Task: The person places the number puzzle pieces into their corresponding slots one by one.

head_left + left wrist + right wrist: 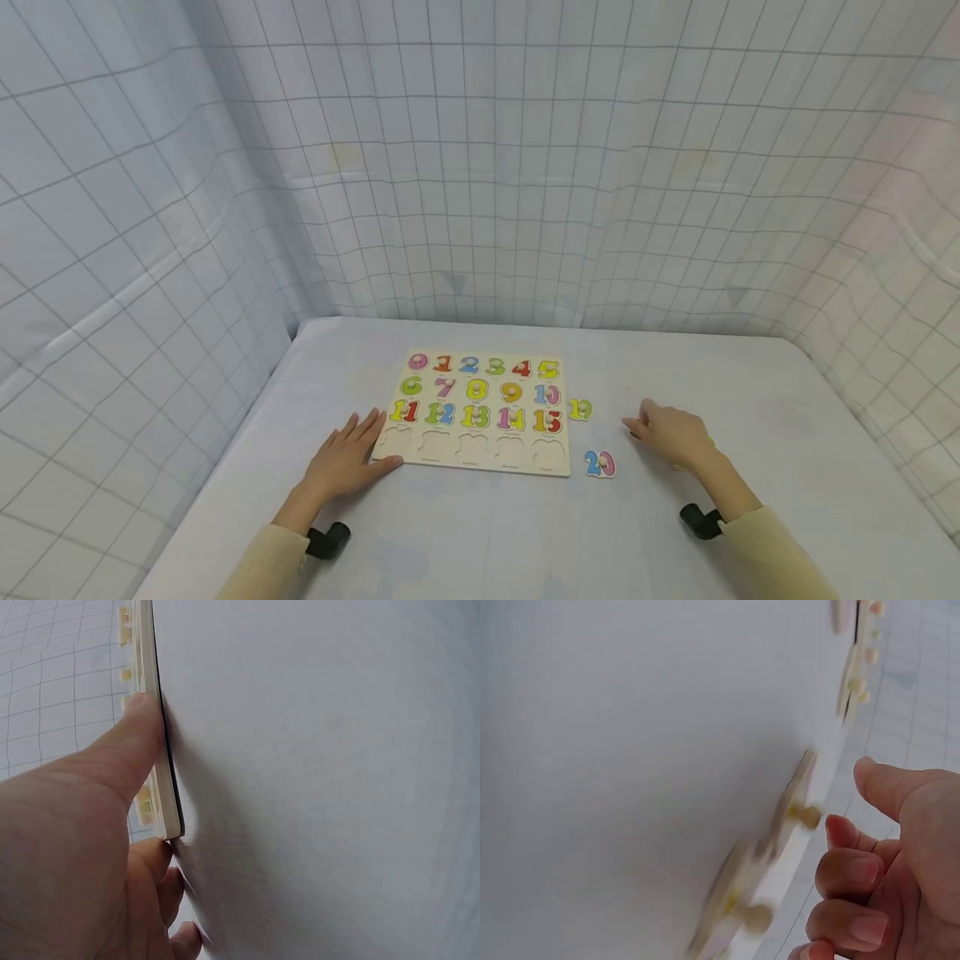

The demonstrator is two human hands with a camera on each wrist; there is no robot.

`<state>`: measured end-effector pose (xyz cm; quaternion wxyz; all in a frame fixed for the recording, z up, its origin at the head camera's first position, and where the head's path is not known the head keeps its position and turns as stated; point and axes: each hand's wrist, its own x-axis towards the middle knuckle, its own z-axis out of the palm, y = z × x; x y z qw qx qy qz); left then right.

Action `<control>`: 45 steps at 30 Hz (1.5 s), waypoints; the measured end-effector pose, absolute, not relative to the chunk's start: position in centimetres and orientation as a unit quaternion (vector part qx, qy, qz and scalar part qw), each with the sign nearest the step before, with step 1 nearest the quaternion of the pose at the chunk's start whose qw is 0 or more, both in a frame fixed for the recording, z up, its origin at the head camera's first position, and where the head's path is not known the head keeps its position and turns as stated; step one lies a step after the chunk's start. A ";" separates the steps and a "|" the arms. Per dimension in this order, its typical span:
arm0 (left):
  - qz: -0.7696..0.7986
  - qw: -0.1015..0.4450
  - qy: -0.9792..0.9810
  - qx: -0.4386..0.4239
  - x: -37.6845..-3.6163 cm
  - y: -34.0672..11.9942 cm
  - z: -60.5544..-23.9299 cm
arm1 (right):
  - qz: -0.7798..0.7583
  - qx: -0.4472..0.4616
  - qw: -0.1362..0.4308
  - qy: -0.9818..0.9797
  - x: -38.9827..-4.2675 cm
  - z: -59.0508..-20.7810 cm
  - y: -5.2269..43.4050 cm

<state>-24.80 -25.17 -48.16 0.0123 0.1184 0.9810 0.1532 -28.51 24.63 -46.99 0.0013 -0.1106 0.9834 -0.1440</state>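
Left grip: the left hand (347,461) lies flat and released on the worktop (480,533), fingers straight, thumb pressed against the near-left corner of the puzzle board (480,414); it grasps nothing.
Right grip: the right hand (671,435) hovers low to the right of the board, fingers loosely curled in the right wrist view and grasping nothing that I can see.
Board: pale wood, numbers 0 to 15 seated in three rows; the near row of five recesses (472,445) is bare.
Loose pieces: piece 19 (580,409) lies just off the board's right edge, left of the right hand; piece 20 (600,464) lies nearer, to the hand's near left. A sliver of yellow shows under the right hand; what it is cannot be told.
Relation to grip: both pieces are near the right fingertips but apart from them; 19 is on the far side, 20 on the near side.
Risk: a sweeping reach would likely nudge 19 or 20 away, since each stands on a small peg. If the left thumb eases, the board could slide on the smooth cloth.
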 end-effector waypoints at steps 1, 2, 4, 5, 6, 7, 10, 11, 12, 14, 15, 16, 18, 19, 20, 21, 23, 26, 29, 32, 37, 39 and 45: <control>0.155 0.012 0.981 0.118 -24.8 -25.2 -48.2 | -0.142 -0.104 0.001 0.984 -28.1 -47.0 25.3; 0.155 0.012 0.981 0.119 -24.8 -25.2 -48.2 | -0.140 -0.095 0.001 0.985 -27.8 -47.0 26.0; 0.154 0.012 0.981 0.119 -24.8 -25.2 -48.2 | -0.137 -0.075 0.005 0.988 -27.1 -46.9 27.2; 0.153 0.011 0.981 0.119 -24.8 -25.2 -48.2 | -0.134 -0.065 0.008 0.989 -26.8 -46.9 27.8; 0.153 0.011 0.981 0.119 -24.8 -25.2 -48.2 | -0.131 -0.056 0.012 0.990 -26.6 -46.8 28.3; 0.153 0.010 0.981 0.119 -24.8 -25.2 -48.2 | -0.128 -0.047 0.016 0.990 -26.3 -46.7 28.7; 0.152 0.009 0.981 0.119 -24.7 -25.2 -48.1 | -0.123 -0.029 0.027 0.992 -25.9 -46.5 29.7; 0.152 0.008 0.981 0.120 -24.7 -25.2 -48.1 | -0.120 -0.024 0.030 0.992 -25.7 -46.4 30.0; 0.152 0.008 0.981 0.120 -24.7 -25.2 -48.0 | -0.118 -0.018 0.034 0.992 -25.6 -46.4 30.2; 0.152 0.008 0.981 0.121 -24.6 -25.1 -48.0 | -0.114 -0.010 0.042 0.993 -25.4 -46.3 30.4; 0.153 0.008 0.981 0.121 -24.6 -25.1 -48.0 | -0.113 -0.008 0.045 0.993 -25.3 -46.3 30.5; 0.153 0.008 0.981 0.121 -24.6 -25.1 -48.0 | -0.111 -0.004 0.048 0.993 -25.2 -46.3 30.5; 0.153 0.010 0.981 0.121 -24.7 -25.2 -48.1 | -0.107 0.001 0.052 0.993 -25.0 -46.2 30.6; 0.153 0.010 0.981 0.121 -24.7 -25.2 -48.1 | -0.105 0.002 0.052 0.993 -25.0 -46.2 30.6; 0.153 0.010 0.981 0.121 -24.7 -25.2 -48.1 | -0.103 0.003 0.053 0.993 -25.0 -46.2 30.7; 0.153 0.010 0.981 0.121 -24.7 -25.2 -48.1 | -0.102 0.003 0.053 0.993 -24.9 -46.1 30.7; 0.153 0.010 0.981 0.120 -24.7 -25.2 -48.1 | -0.101 0.003 0.054 0.993 -24.9 -46.2 30.8; 0.153 0.011 0.981 0.120 -24.7 -25.2 -48.0 | -0.108 -0.003 0.053 0.993 -24.9 -46.3 30.8; 0.153 0.012 0.981 0.120 -24.7 -25.2 -47.9 | -0.114 -0.012 0.042 0.993 -24.9 -46.5 30.8; 0.152 0.013 0.981 0.121 -24.7 -25.1 -47.8 | -0.114 -0.024 0.021 0.993 -25.1 -46.6 30.7; 0.153 0.010 0.981 0.120 -24.7 -25.1 -47.9 | -0.086 -0.052 0.009 0.995 -25.8 -46.4 30.4; 0.152 0.009 0.981 0.121 -24.7 -25.1 -48.0 | -0.078 -0.058 0.017 0.995 -26.1 -46.5 30.3; 0.152 0.012 0.981 0.120 -24.8 -25.2 -48.1 | -0.078 -0.060 0.022 0.995 -26.6 -47.0 30.3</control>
